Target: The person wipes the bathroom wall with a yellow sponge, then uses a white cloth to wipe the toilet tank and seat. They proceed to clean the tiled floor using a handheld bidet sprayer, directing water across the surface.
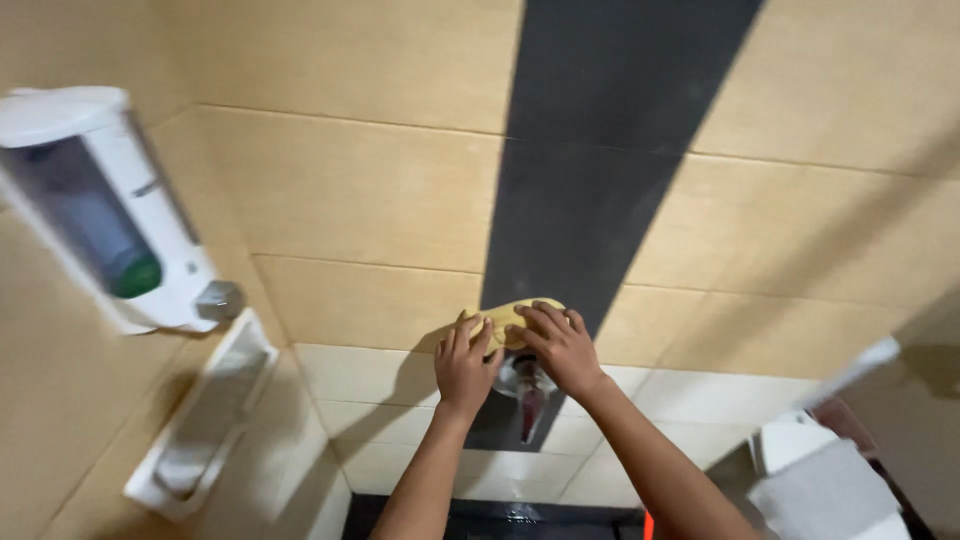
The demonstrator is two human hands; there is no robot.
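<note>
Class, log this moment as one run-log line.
left hand: on yellow cloth | right hand: on cloth | cloth: against wall above metal tap | soap dispenser: left wall

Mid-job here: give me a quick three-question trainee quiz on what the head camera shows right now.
1. True or false: both hands press one yellow sponge against the wall.
2. What is mounted just under the sponge?
A. chrome tap
B. towel rail
C. mirror
3. Which wall holds the white soap dispenser?

Key
1. True: left hand and right hand both rest on it.
2. A.
3. The left-hand wall, above a white soap tray.
</note>
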